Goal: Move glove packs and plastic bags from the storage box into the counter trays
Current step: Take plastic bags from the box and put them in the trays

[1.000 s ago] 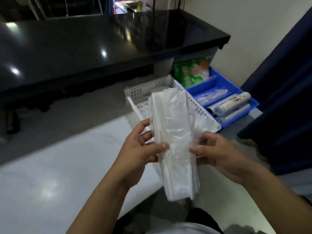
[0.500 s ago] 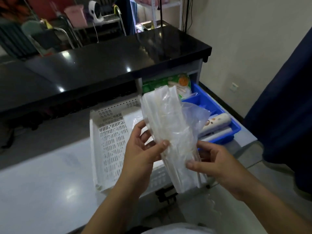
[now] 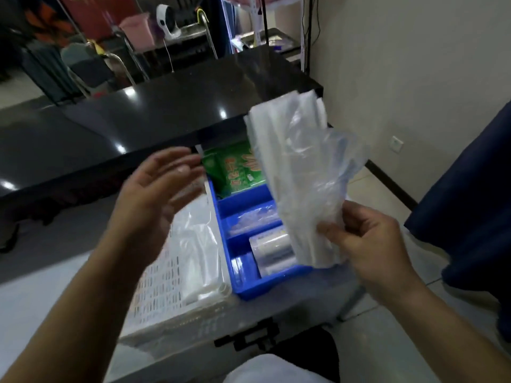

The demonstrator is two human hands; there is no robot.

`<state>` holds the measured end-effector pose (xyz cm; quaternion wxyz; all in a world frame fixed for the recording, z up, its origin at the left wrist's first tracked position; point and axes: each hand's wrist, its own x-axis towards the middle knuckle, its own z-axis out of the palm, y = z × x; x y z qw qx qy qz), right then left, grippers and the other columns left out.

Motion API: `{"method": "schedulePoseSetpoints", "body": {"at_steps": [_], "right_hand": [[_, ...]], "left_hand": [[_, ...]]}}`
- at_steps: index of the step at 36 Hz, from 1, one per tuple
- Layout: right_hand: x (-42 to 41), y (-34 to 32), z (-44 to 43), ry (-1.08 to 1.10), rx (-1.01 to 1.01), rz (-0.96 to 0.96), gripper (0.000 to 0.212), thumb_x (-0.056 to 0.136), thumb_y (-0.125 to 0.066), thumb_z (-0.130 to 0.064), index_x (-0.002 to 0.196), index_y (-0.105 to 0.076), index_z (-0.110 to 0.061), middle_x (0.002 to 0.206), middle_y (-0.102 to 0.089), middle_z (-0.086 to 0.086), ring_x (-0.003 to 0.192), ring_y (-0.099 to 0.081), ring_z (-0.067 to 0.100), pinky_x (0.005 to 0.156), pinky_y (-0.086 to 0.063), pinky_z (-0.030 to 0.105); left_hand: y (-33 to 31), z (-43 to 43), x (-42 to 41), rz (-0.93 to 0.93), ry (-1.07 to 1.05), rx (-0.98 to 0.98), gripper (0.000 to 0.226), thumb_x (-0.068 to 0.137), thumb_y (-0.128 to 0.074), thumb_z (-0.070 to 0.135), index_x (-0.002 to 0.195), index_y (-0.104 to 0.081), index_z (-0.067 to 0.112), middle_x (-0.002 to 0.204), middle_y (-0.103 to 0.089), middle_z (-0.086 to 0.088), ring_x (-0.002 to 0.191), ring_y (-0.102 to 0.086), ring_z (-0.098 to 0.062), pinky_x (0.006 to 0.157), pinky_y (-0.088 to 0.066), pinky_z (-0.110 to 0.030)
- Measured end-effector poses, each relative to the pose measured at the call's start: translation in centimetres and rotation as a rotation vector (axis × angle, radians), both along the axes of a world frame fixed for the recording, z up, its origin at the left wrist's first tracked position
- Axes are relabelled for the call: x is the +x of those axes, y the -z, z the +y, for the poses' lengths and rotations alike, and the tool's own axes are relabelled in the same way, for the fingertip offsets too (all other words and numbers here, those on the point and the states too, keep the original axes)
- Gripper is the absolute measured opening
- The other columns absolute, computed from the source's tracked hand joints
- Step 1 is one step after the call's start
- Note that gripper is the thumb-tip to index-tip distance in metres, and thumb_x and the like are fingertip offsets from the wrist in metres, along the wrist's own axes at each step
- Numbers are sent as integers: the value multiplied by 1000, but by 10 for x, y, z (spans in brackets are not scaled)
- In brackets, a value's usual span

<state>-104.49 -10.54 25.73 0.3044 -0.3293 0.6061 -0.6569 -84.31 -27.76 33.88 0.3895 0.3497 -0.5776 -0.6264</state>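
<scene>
Head view, and the blue tray (image 3: 276, 284) is our marker. The right hand (image 3: 367, 239) is up over the tray's right side. Thumb and fingers pinch the lower end of a bundle (image 3: 298, 167) of thin clear plastic bags. The bundle stands upward from that grip and leans away toward the black counter (image 3: 166, 111). A loose bluish-clear sheet flares off its right edge. It hangs above the tray, touching no compartment that I can see. The left hand (image 3: 154, 194) is to the left of the tray, palm up and fingers spread, gripping nothing. It is motion-blurred, so the finer finger detail is lost. It hovers over the white tray (image 3: 166, 294), a perforated one sitting right against the blue tray's left wall. A limp clear bag (image 3: 199, 244) lies inside along that shared side. Now the blue tray itself, compartment by compartment. The far one holds a green pack (image 3: 235, 170), tucked under the counter's edge. The next holds crinkly clear packets (image 3: 254, 219). The one after that holds a clear-wrapped roll (image 3: 273, 252), partly hidden by the bundle. The nearest one shows something pale, and I can't tell what it is. Right of the tray, a dark blue curtain (image 3: 470, 189) hangs by the wall. Beyond the counter sits a pink bucket (image 3: 137, 31).
</scene>
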Motion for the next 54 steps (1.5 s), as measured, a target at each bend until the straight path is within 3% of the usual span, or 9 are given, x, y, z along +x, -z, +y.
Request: {"method": "schedulePoseSetpoints", "body": {"at_steps": [5, 10, 15, 20, 27, 34, 38, 44, 54], "right_hand": [[-56, -25, -20, -52, 66, 272, 14, 78, -68, -32, 92, -70, -36, 90, -74, -17, 84, -70, 1, 67, -56, 17], [-91, -29, -57, -94, 233, 835, 31, 87, -67, -17, 105, -68, -42, 86, -73, -19, 80, -65, 3, 68, -51, 21], [-110, -12, -107, -270, 355, 1179, 28, 91, -59, -19, 115, -66, -31, 77, -70, -1, 60, -54, 18, 58, -35, 26], [-109, 15, -142, -404, 394, 1282, 28, 85, -64, -18, 110, -68, -29, 77, -72, 0, 64, -63, 28, 58, -49, 33], [-107, 49, -179, -588, 449, 1336, 24, 87, -57, -16, 109, -64, -24, 95, -74, 0, 81, -67, 29, 70, -55, 42], [-118, 68, -205, -525, 375, 1357, 21, 81, -63, -20, 101, -70, -19, 88, -75, 6, 73, -70, 35, 56, -56, 45], [-120, 80, -209, -638, 607, 1367, 33, 89, -51, -18, 119, -63, -26, 112, -70, 3, 95, -64, 31, 78, -50, 39], [-124, 72, -214, -754, 744, 1243, 27, 93, -49, -19, 114, -61, -32, 111, -68, 2, 98, -60, 29, 80, -51, 40], [-116, 107, -218, -401, 522, 1348, 54, 67, -68, 8, 119, -64, -9, 110, -67, 14, 102, -59, 40, 81, -49, 46]], "left_hand": [[-36, -38, -38, -142, 182, -371, 39, 84, -65, 23, 122, -58, 28, 135, -61, 7, 127, -56, -9, 106, -46, -34], [-52, -67, -80, -580, 545, -614, 83, 69, -78, 50, 142, -40, 45, 140, -40, 31, 127, -41, 12, 96, -44, -15], [-20, -92, -100, -925, 589, -692, 72, 73, -81, 34, 136, -49, 42, 133, -52, 22, 113, -49, 4, 93, -42, -16], [26, -116, -90, -1229, 565, -709, 67, 77, -79, 36, 138, -50, 37, 138, -56, 15, 122, -52, -9, 102, -43, -35], [88, -126, -87, -1269, 590, -671, 49, 81, -72, 31, 127, -58, 35, 122, -66, 7, 105, -61, -17, 86, -51, -36], [135, -131, -85, -1175, 365, -868, 34, 77, -60, 20, 109, -70, 27, 94, -72, -2, 80, -69, -34, 59, -53, -39], [157, -126, -94, -1292, 458, -800, 28, 87, -54, 20, 111, -66, 26, 104, -71, -2, 94, -66, -32, 65, -45, -33], [158, -143, -91, -1283, 591, -589, 7, 86, -57, 20, 83, -59, 14, 90, -69, -9, 82, -60, -31, 65, -46, -36], [157, -130, -95, -1094, 217, -682, 46, 91, -54, 11, 136, -54, 22, 131, -62, -5, 115, -58, -32, 84, -51, -40]]}}
